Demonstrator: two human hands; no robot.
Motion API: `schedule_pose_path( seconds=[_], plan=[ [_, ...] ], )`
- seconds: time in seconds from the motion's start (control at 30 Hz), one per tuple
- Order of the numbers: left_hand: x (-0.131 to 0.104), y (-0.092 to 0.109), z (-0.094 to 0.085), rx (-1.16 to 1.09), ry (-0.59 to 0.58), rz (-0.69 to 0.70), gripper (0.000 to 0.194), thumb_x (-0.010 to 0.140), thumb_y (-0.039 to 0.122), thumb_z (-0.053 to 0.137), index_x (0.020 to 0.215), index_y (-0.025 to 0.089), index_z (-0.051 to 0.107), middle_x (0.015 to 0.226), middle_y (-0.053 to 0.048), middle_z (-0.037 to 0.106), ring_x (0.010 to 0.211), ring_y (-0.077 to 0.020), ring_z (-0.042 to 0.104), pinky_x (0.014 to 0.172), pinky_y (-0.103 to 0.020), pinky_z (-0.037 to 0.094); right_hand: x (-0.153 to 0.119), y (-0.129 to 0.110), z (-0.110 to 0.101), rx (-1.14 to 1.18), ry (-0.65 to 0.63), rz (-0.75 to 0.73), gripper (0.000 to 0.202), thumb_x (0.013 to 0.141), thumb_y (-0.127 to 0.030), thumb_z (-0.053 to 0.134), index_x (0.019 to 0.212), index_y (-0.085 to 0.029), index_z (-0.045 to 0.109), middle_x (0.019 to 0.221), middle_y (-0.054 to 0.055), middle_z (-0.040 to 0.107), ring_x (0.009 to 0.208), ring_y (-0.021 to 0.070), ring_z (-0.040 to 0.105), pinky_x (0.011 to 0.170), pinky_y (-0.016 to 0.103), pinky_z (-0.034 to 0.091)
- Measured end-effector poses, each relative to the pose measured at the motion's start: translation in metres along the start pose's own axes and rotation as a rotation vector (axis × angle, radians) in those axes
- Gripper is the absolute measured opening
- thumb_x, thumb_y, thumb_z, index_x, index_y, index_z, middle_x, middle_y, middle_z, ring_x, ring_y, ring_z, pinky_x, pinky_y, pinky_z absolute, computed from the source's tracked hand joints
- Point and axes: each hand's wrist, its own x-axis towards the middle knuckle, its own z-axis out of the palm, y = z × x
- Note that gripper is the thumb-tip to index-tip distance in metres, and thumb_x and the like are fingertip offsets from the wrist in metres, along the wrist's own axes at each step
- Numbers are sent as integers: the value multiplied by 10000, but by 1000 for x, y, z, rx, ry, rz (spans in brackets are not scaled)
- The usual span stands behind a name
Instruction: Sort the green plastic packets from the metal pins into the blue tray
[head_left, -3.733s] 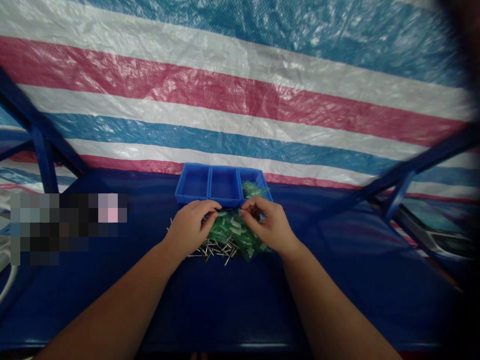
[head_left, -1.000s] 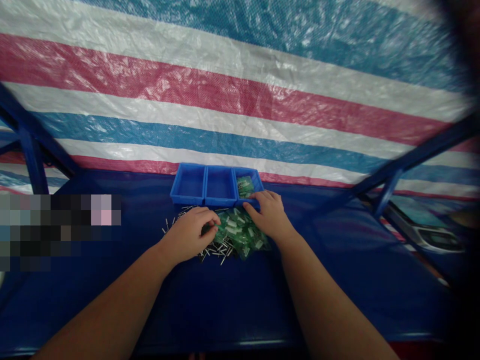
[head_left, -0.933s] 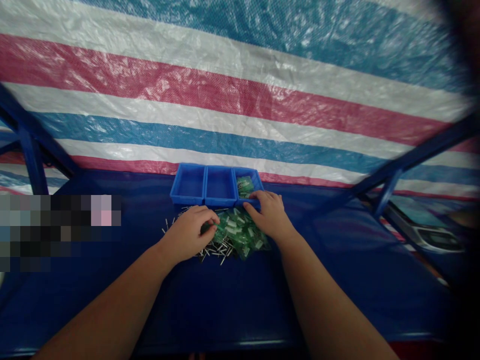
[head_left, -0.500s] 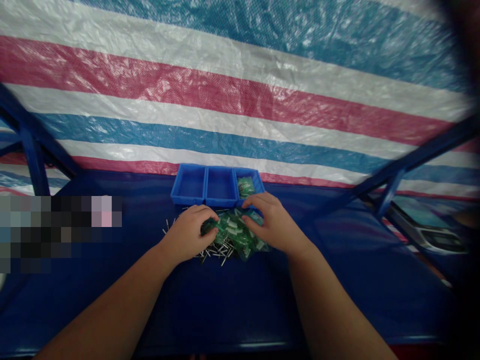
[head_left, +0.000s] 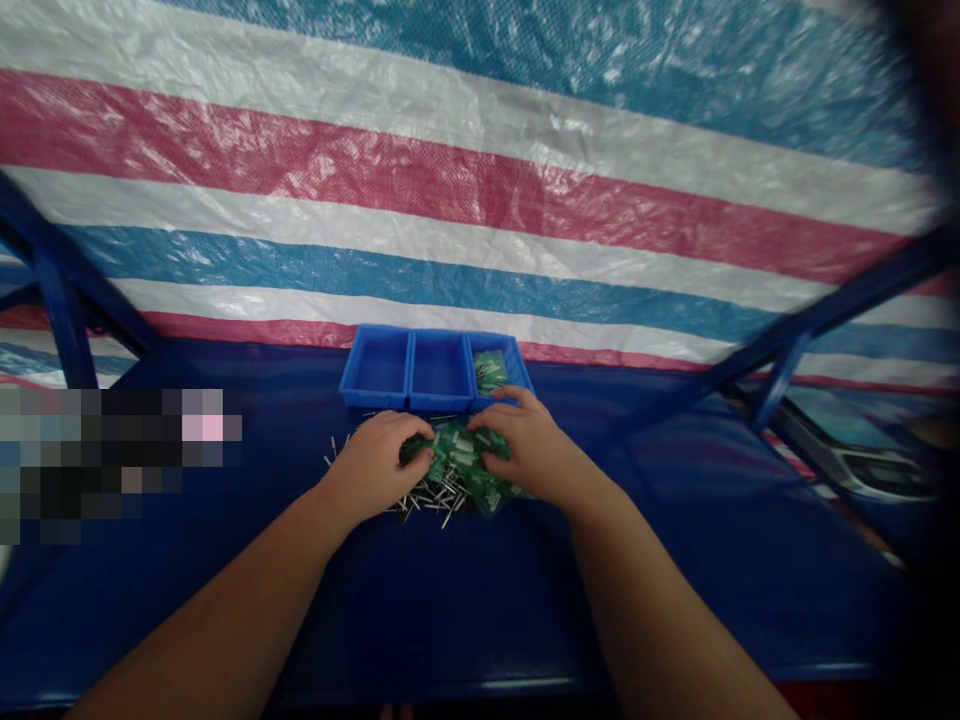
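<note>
The right hand [head_left: 534,443] is held over green packets [head_left: 466,462], fingers and thumb apart; whether anything is gripped by the curled left hand [head_left: 379,460] cannot be told. Packets and pins [head_left: 442,495] are heaped on the surface [head_left: 442,610] before the tray [head_left: 441,370].

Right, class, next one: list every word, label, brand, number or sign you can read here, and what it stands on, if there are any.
None can be read.
Striped sheet, blue bins: no lettering seen.
Green packets: too small to tell.
Grey device, far right: too blurred.
</note>
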Motion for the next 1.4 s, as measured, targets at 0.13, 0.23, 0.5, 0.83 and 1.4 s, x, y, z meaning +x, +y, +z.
schedule_pose_path(
  seconds=[0.13, 0.23, 0.5, 0.83, 1.4],
  plan=[
    [0, 1, -2, 6, -12, -1, 175, 837, 205, 644, 1005, 228, 686, 1007, -30, 726, 969, -230, 638, 927, -439, 496, 2, 1, 1, 4, 64, 2, 302, 778, -134, 666, 1050, -262, 696, 1011, 13, 709, 1243, 309, 476, 1058, 503, 402],
    [0, 2, -2, 4, -19, 7, 165, 843, 199, 636, 1000, 225, 680, 1008, -28, 723, 965, -224, 633, 926, -435, 490, 3, 2, -1, 67, 154, -9, 218, 838, -150, 617, 1022, -239, 693, 1002, 30, 701, 1137, 267, 554, 1010, 465, 440],
    [1, 2, -3, -15, -12, 54, 139, 852, 181, 615, 975, 219, 668, 999, -37, 717, 952, -225, 634, 916, -443, 479, 8, 12, 4, 350, 552, 99, 144, 930, -280, 585, 1014, -202, 672, 883, 45, 638, 792, 173, 613, 745, 328, 518],
    [0, 2, -3, 1, -16, 39, 158, 850, 181, 628, 995, 225, 671, 1021, -41, 708, 965, -232, 631, 900, -438, 490, 8, 59, 15, -68, 673, 414, 293, 857, -419, 658, 1033, -186, 656, 1018, 113, 666, 992, 294, 592, 940, 472, 441],
    [0, 2, -2, -4, 9, 50, 176, 846, 175, 633, 1012, 229, 659, 1059, -48, 697, 1000, -238, 620, 934, -459, 492, 10, 46, 20, -134, 426, 250, 340, 977, -436, 492, 1124, -224, 714, 1282, 94, 627, 1279, 319, 459, 1118, 574, 303]
  ],
)
